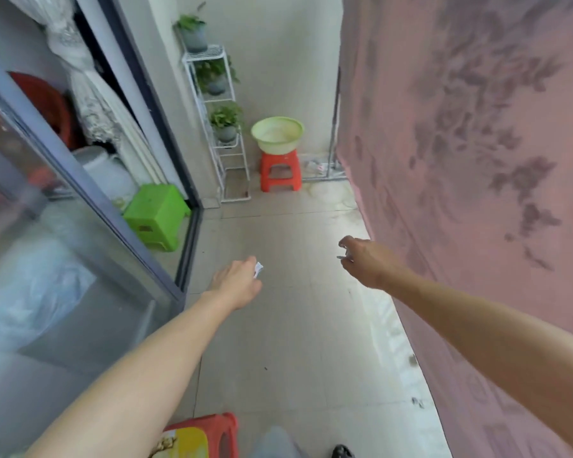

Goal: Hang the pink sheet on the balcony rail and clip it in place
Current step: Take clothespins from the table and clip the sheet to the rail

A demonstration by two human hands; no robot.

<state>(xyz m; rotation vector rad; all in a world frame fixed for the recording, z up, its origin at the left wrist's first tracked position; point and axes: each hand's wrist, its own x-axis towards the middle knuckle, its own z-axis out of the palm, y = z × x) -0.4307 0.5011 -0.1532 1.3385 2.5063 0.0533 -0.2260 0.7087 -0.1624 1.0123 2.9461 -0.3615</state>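
Shows the pink sheet [477, 160] already draped down the whole right side, from beyond the top of the view to the tiled floor [295, 325]. Places the task, by judgement, at the clipping step: the hanging looks done, and no clip appears on the visible cloth. Shows the right hand [364, 262] stretched out just left of the sheet's lower fall, beside it with no evident contact, fingers curled round a small grey object [344, 257], too blurred to name, perhaps a clip. Shows the left hand [237, 285] further left over the floor, well apart from the sheet, fingertips pinching a small white object [258, 270], likely another clip. Calls next for raising the hands to the sheet's top edge on the rail, out of view here, and closing each clip over cloth and rail together. Leaves no finger on the sheet.
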